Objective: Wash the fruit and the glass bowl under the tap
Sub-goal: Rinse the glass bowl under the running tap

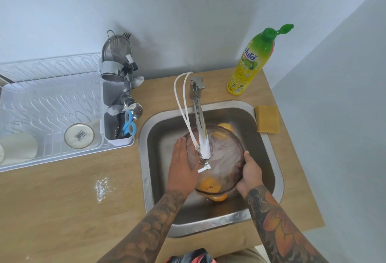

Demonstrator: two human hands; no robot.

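A clear glass bowl (226,154) is held tilted over the steel sink (269,158), right under the tap (201,129), with water splashing inside it. My left hand (182,166) lies flat with straight fingers against the bowl's left side. My right hand (250,174) grips the bowl's right rim, thumb over the edge. An orange fruit (210,186) shows through the glass at the bowl's near side. Another orange fruit (225,129) lies in the sink behind the bowl, partly hidden.
A yellow sponge (268,118) lies on the counter right of the sink. A green-capped dish soap bottle (250,62) stands behind it. A white dish rack (50,99) with a cutlery holder (119,114) fills the left. A white hose (183,108) runs along the tap.
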